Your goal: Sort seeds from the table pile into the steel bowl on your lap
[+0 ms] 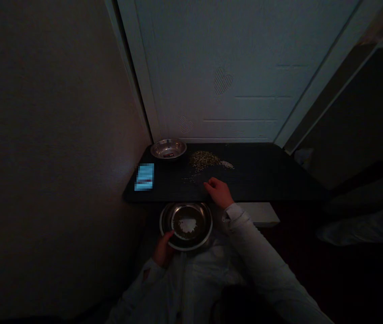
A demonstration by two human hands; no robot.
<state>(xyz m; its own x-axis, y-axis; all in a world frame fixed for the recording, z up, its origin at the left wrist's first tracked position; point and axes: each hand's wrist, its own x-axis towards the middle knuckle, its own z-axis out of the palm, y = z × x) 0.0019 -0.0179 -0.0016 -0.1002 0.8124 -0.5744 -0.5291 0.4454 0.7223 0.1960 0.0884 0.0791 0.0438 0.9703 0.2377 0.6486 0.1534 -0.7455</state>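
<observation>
My left hand (163,249) grips the near left rim of a steel bowl (208,225), thumb over the edge. The bowl is held just below the table's front edge, over my lap. Small dark grains lie in it around a pale patch. My right hand (219,191) is above the front part of the dark table (262,180), its fingers curled together. Whether anything is between those fingertips is hidden. Beyond it lie a few scattered grains, a heap of mixed grains or seeds (204,159) and a small pale pile (227,164).
A second steel bowl (168,149) stands at the table's back left corner. A bright, blurred-out rectangle (144,177) lies in front of it. A white door (211,67) rises behind the table, and a wall (60,157) is close on the left. The light is dim.
</observation>
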